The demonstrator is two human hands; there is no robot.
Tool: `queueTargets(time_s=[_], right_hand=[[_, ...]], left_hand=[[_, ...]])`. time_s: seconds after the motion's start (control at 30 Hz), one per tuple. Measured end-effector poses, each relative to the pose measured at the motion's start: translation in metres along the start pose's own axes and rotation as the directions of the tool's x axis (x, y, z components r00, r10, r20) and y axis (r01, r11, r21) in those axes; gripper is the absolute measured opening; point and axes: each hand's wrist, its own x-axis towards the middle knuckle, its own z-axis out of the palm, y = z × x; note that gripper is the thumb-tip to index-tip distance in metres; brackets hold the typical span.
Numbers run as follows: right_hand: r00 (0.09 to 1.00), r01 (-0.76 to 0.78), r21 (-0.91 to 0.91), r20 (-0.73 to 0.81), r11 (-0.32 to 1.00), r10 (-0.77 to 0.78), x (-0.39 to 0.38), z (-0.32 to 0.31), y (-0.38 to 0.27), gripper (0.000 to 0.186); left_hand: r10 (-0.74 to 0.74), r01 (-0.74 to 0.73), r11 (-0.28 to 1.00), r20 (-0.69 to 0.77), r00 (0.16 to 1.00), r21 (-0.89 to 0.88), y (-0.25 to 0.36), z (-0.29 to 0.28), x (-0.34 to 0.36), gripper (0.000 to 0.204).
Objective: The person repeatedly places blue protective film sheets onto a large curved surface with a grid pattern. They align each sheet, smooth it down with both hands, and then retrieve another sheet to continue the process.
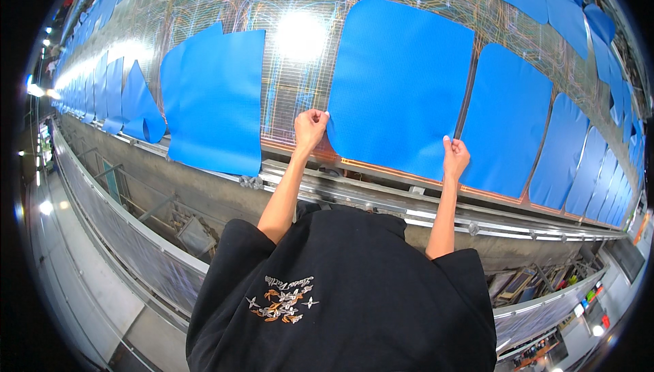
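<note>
A large blue sheet [402, 86] with rounded corners lies on the long table in front of me. My left hand [311, 130] is closed at its left edge, with the fingertips pinching that edge. At the lower right edge, my right hand [457, 159] grips the same sheet, thumb on top and fingers curled. Close by on the right lies another blue sheet [511, 116], a narrow dark gap between the two. To the left of my left hand is a stack of overlapping blue sheets [214, 103], its lower edge hanging over the table's front.
The table surface [293, 89] carries many thin coloured lines and a bright glare. More blue sheets [572, 150] line both ends and the far side. A metal rail [504, 225] with knobs runs along the front edge. Below it, shelves [524, 283] hold assorted items.
</note>
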Motion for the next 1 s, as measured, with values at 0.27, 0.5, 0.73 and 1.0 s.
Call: queueTargets(time_s=[0.27, 0.5, 0.73, 1.0], right_hand=[[1.000, -0.005, -0.070, -0.006, 0.998, 0.004, -0.001, 0.000, -0.005, 0.030], [1.000, 0.005, -0.039, -0.007, 0.999, -0.005, -0.002, 0.000, -0.006, 0.029], [1.000, 0.012, -0.030, -0.002, 0.999, -0.012, -0.002, -0.003, -0.007, 0.027], [1.000, -0.006, -0.004, 0.014, 1.000, 0.006, -0.004, 0.001, -0.014, 0.024]], left_hand=[[0.041, -0.041, 0.999, -0.016, 0.999, 0.016, -0.004, 0.001, 0.001, 0.028], [0.052, -0.052, 0.999, 0.014, 0.999, 0.012, -0.009, 0.001, 0.003, 0.027], [0.057, -0.057, 0.998, 0.016, 0.998, 0.016, -0.002, 0.001, 0.001, 0.026], [0.067, -0.068, 0.998, -0.035, 0.997, -0.020, -0.008, 0.003, -0.001, 0.027]])
